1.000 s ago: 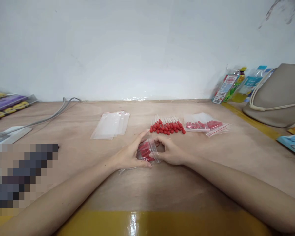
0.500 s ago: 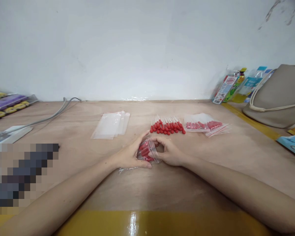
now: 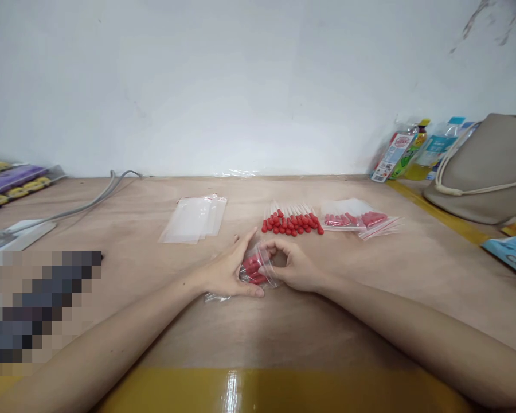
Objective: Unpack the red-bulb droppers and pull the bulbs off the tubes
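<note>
A clear zip bag (image 3: 254, 265) with several red-tipped sticks in it lies on the table between my hands. My right hand (image 3: 296, 267) pinches the bag's open-looking zip end between thumb and fingers. My left hand (image 3: 227, 269) rests over the bag's other end, thumb and fingers spread to either side of the red tips; its palm hides part of the bag. Just beyond the hands is a pile of loose red-tipped sticks (image 3: 292, 223), their pale stems pointing to the wall. Filled zip bags (image 3: 355, 219) with red tips inside lie to its right.
Flat zip bags (image 3: 193, 221) are stacked at the back left. A power strip (image 3: 26, 232) with a grey cable stands further left, near purple and yellow packs (image 3: 17, 180). Bottles (image 3: 438, 149), a carton (image 3: 391, 156) and a grey-brown bag (image 3: 485, 172) stand at the right.
My left fingers have spread a little further apart and lifted slightly. The red tips in the bag have shifted a little. My right hand keeps its pinch.
</note>
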The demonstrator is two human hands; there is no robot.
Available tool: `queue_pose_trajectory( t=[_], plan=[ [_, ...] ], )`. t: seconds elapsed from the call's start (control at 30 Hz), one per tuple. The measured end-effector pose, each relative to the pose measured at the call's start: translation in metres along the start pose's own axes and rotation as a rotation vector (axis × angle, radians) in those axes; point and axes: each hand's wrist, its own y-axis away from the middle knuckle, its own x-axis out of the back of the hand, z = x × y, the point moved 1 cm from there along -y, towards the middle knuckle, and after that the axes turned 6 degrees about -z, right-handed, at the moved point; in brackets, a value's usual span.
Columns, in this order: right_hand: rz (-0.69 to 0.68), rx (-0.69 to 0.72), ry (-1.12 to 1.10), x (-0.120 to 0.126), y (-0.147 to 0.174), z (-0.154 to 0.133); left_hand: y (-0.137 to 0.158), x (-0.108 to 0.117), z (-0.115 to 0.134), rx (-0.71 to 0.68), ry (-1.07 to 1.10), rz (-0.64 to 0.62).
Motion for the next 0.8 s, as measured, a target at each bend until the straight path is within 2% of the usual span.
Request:
queue_pose_trajectory(
  t=[0.1, 0.23, 0.33, 0.53, 0.67, 0.8],
  plan=[
    [-0.013, -0.007, 0.01, 0.0, 0.0, 0.0, 0.0, 0.0, -0.001, 0.07, -0.018, -0.025],
    [0.001, 0.041, 0.205, 0.0, -0.001, -0.004, -0.001, 0.0, 0.0, 0.139, -0.028, -0.041],
    [0.017, 0.014, 0.274, 0.0, -0.002, -0.007, -0.002, 0.0, 0.0, 0.116, -0.038, -0.02],
    [-0.047, -0.013, 0.42, 0.0, -0.002, -0.008, -0.004, 0.001, -0.001, -0.009, -0.117, -0.001],
    [-0.045, -0.016, 0.372, 0.001, -0.002, -0.008, -0.004, 0.001, 0.0, 0.025, -0.146, -0.019],
    [-0.08, -0.094, 0.308, 0.0, -0.003, -0.011, -0.005, 0.001, -0.001, 0.051, -0.177, -0.032]
  ],
)
